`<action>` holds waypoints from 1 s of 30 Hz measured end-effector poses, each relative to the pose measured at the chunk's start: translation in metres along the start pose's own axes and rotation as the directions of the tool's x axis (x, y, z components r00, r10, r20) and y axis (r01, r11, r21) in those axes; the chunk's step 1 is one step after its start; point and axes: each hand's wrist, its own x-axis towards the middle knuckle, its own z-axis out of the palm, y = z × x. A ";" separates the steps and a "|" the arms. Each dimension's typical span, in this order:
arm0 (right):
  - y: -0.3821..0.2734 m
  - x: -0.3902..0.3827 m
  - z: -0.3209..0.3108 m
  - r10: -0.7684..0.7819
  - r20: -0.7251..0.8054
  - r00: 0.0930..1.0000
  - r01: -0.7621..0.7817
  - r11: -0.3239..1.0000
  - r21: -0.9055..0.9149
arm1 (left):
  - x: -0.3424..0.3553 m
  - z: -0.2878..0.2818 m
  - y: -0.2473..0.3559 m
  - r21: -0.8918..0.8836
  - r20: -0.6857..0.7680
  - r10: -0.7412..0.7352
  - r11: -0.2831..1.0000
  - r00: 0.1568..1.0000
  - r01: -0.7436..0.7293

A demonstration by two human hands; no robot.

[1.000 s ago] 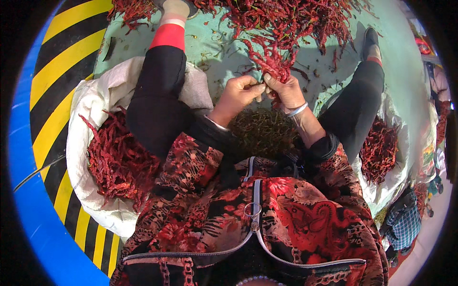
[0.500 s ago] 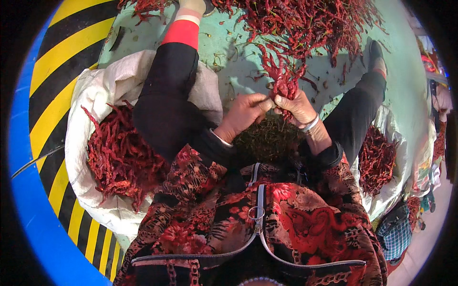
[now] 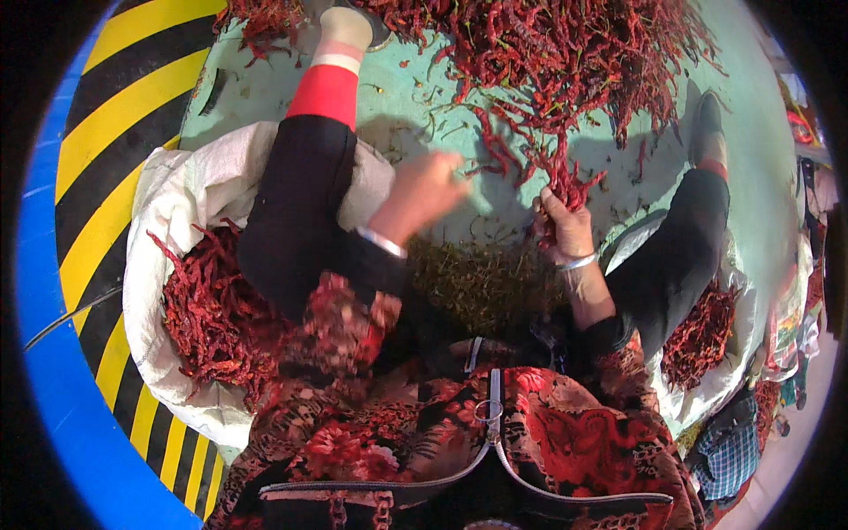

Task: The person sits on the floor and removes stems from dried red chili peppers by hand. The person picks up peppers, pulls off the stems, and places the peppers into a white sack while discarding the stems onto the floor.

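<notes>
My right hand (image 3: 567,231) is closed around a bunch of wrinkled dried red chilies (image 3: 556,168), whose tips stick out above the fist toward the far pile. My left hand (image 3: 424,194) is apart from it, over the green surface, and its fingers are smeared by motion, so I cannot tell whether they hold anything. Beyond both hands spreads a large pile of red chilies (image 3: 574,53), some with stems. A few loose chilies (image 3: 496,146) lie between the pile and my hands. Below my hands is a heap of brownish-green stems (image 3: 481,278).
A white woven sack (image 3: 146,300) of red chilies (image 3: 208,322) stands at the left, beside my bent leg. Another white sack (image 3: 742,322) with chilies (image 3: 702,340) is at the right. Yellow and black stripes (image 3: 88,177) edge the left side. Checked cloth (image 3: 729,450) lies lower right.
My left hand has pulled away from the right one, moving left. The right hand has shifted slightly right and nearer to me, still gripping the chilies.
</notes>
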 end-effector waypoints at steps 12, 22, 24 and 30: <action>0.000 -0.019 0.011 0.033 -0.005 0.999 -0.032 0.996 0.087 | 0.087 0.023 -0.047 -0.087 -0.451 0.042 0.992 0.892 -0.091; 0.013 -0.034 0.017 -0.354 0.234 0.905 0.405 0.886 -0.226 | -0.046 0.069 0.038 -0.265 -0.272 0.250 0.909 0.929 -0.322; 0.017 -0.034 0.015 -0.498 0.376 0.782 0.622 0.672 -0.403 | -0.051 0.067 0.039 -0.311 -0.240 0.266 0.890 0.934 -0.333; 0.014 -0.032 0.002 0.137 0.074 0.988 -0.151 0.961 0.232 | -0.081 0.062 0.074 -0.590 0.139 0.686 0.637 0.714 -0.497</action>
